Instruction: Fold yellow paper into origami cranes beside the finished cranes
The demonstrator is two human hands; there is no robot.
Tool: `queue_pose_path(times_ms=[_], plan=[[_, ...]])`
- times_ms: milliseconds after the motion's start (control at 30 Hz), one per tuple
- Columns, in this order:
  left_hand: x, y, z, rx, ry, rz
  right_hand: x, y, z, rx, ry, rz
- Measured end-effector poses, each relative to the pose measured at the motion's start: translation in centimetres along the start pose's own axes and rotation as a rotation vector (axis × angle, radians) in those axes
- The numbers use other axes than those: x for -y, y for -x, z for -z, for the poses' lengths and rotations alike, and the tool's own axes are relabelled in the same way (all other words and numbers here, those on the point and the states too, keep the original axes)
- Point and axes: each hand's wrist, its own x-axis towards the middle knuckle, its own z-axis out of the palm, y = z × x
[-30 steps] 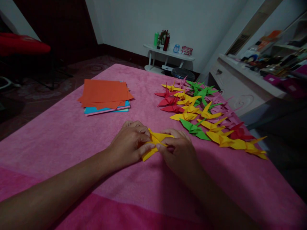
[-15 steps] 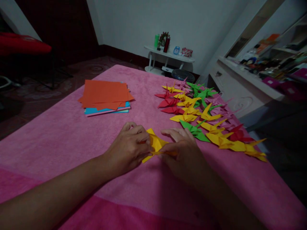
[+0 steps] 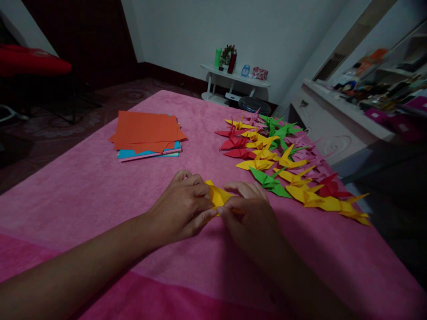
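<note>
A partly folded piece of yellow origami paper point(image 3: 218, 197) lies between my two hands, low over the pink cloth point(image 3: 100, 191). My left hand point(image 3: 187, 202) is closed on its left side, the thumb pressing along the lower edge. From the other side my right hand point(image 3: 250, 213) pinches the paper's right part, its thumb close to the left thumb. Fingers cover both ends of the paper, so its full shape is hidden. Just beyond my right hand sits a green paper crane point(image 3: 271, 182).
Rows of paper cranes, including a yellow crane point(image 3: 307, 195) and a red crane point(image 3: 238, 153), spread over the right side. A stack of orange paper point(image 3: 147, 129) above blue sheets lies at the left. Past the cloth stand a white shelf point(image 3: 236, 73) and a cluttered dresser point(image 3: 347, 111).
My thumbs have come closer together at the paper's lower edge. The yellow flap that stuck out below my left hand is now mostly covered, and the paper looks flatter.
</note>
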Motion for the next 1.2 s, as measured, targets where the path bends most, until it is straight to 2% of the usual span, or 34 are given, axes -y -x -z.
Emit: queue_pose_path(times_ms=[133, 300, 433, 800, 1000, 1200], plan=[[-0.1, -0.2, -0.1, 0.03, 0.054, 0.091, -0.3, 0.0, -0.5, -0.055, 0.019, -0.003], [0.2, -0.1, -0.7, 0.01, 0.165, 0.181, -0.3, -0.2, -0.2, -0.029, 0.032, -0.013], [0.5, 0.0, -1.1, 0.012, 0.221, 0.225, -0.4, -0.2, -0.1, 0.003, -0.051, -0.053], [0.8, -0.1, -1.4, 0.015, 0.389, 0.243, -0.4, -0.4, -0.1, 0.104, -0.164, -0.102], [0.8, 0.1, -1.3, 0.047, 0.357, 0.19, -0.7, -0.2, -0.2, 0.149, -0.133, -0.048], [0.5, 0.3, -1.4, 0.057, 0.321, 0.2, -0.5, -0.1, -0.1, 0.154, -0.122, -0.029]])
